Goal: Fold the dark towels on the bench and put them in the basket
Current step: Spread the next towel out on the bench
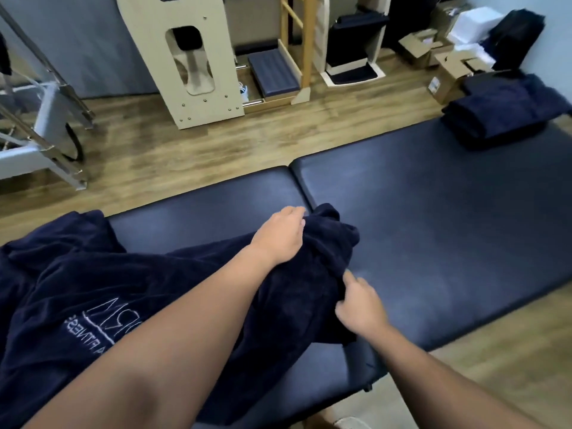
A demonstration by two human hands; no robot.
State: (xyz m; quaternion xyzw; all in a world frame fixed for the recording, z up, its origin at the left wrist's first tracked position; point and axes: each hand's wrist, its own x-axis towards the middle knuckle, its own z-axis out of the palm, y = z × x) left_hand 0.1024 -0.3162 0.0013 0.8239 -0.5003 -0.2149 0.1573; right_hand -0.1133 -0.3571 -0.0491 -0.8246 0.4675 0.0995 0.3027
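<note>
Wood-plank floor (192, 150), spanning 9 to 1 o'clock. Cream wooden panel with cut-out (185, 57), upright at 11 o'clock. Wooden ladder frame (306, 41) at 12 o'clock, a dark padded step (272, 72) at its base. Open cardboard boxes (445, 60), clustered at 1 o'clock. Metal-framed apparatus (46, 125), at 10 o'clock.

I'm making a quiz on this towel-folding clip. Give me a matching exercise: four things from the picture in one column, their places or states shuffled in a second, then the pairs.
1. left hand
2. right hand
3. folded towels
4. cardboard boxes

A. stacked at the bench's far right end
B. on the floor beyond the bench
C. grips the loose towel's bunched top
D. pinches the loose towel's near edge

Pairs: 1-C, 2-D, 3-A, 4-B
</note>
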